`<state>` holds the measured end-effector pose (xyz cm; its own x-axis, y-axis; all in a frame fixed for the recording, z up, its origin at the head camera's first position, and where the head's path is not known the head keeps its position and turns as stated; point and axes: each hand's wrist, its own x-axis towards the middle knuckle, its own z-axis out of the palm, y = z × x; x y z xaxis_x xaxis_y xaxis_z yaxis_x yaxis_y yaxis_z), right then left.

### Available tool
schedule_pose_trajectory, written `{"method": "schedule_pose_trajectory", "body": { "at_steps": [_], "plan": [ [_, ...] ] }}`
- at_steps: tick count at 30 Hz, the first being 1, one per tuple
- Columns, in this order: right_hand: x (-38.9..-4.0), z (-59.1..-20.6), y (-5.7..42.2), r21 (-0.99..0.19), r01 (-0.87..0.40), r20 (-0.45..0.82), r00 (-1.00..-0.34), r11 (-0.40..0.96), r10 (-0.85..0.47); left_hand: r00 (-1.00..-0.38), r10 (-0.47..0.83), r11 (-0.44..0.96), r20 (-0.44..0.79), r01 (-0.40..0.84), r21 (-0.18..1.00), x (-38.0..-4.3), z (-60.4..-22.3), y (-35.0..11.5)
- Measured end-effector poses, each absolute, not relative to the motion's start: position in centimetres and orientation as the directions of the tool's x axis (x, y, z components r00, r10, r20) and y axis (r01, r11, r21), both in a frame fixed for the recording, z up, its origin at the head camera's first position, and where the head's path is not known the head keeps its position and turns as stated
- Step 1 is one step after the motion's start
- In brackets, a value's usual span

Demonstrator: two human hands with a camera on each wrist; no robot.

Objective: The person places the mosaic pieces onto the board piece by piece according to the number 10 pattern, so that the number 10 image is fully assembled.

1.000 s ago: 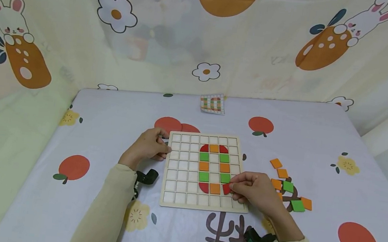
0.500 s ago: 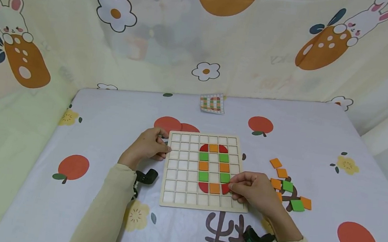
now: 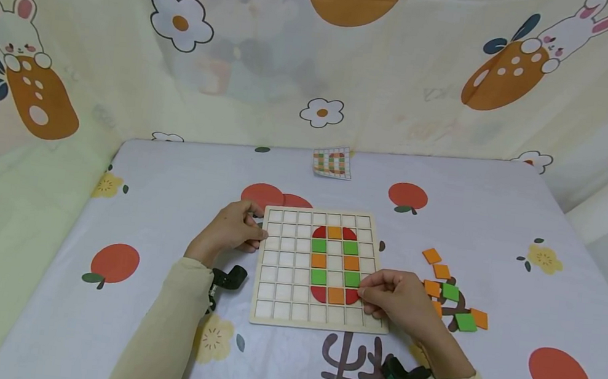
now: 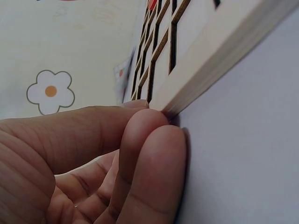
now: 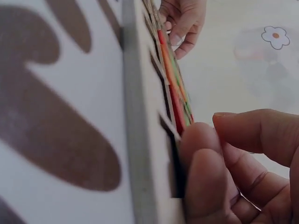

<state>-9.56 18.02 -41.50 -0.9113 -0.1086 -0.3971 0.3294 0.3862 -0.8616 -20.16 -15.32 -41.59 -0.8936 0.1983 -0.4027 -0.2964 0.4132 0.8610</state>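
A wooden grid board (image 3: 317, 325) lies on the table, with red, orange and green tiles forming a ring in its right half. My left hand (image 3: 233, 225) pinches the board's left edge; in the left wrist view the fingertips (image 4: 159, 144) meet its side. At the ring's lower right corner is a red quarter-round tile (image 3: 351, 296), flat in its cell. My right hand (image 3: 400, 298) has thumb and fingers bent together at that tile's right edge, partly covering it. In the right wrist view the red tile (image 5: 177, 112) runs up to the fingertips (image 5: 201, 137).
Several loose orange tiles (image 3: 442, 271) and green tiles (image 3: 466, 322) lie right of the board, close behind the right hand. A small pattern card (image 3: 332, 162) lies at the table's back edge, before a printed curtain (image 3: 246, 103). Dark wrist devices (image 3: 405, 376) sit below both hands.
The red tile in the right fingers has gone from tilted to flat in its corner cell. The right hand stays at it; the left hand and the board keep their places.
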Motion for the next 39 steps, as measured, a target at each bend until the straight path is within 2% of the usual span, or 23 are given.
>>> {"method": "schedule_pose_trajectory", "body": {
  "at_steps": [4, 7, 13, 17, 20, 33, 39],
  "plan": [
    [-9.8, -41.0, 18.9, -0.867, 0.295, -0.376, -0.917, 0.402, -0.137, -0.895, 0.204, 0.409, -0.396, -0.290, 0.865, -20.1, -41.8, -15.4],
    [-10.4, -40.2, 20.4, -0.841, 0.276, -0.356, -0.930, 0.464, -0.092, -0.896, 0.207, 0.408, -0.392, -0.285, 0.867, -20.1, -41.8, -15.4],
    [-12.8, -38.9, 25.0, -0.689, 0.312, -0.329, -0.939, 0.655, 0.101, -0.895, 0.204, 0.404, -0.396, -0.292, 0.867, -20.2, -41.8, -15.4],
    [-14.4, -39.0, 27.8, -0.583, 0.391, -0.371, -0.908, 0.712, 0.195, -0.898, 0.202, 0.409, -0.391, -0.286, 0.867, -20.2, -41.9, -15.4],
    [-15.1, -39.3, 28.8, -0.538, 0.417, -0.400, -0.891, 0.732, 0.214, -0.900, 0.203, 0.415, -0.386, -0.278, 0.867, -20.2, -41.9, -15.4],
    [-16.1, -39.4, 27.4, -0.492, 0.386, -0.384, -0.901, 0.780, 0.203, -0.900, 0.209, 0.415, -0.383, -0.273, 0.868, -20.1, -41.8, -15.4],
    [-16.2, -39.5, 26.8, -0.519, 0.375, -0.362, -0.910, 0.768, 0.200, -0.898, 0.209, 0.419, -0.387, -0.275, 0.865, -20.2, -41.8, -15.4]
  ]
}}
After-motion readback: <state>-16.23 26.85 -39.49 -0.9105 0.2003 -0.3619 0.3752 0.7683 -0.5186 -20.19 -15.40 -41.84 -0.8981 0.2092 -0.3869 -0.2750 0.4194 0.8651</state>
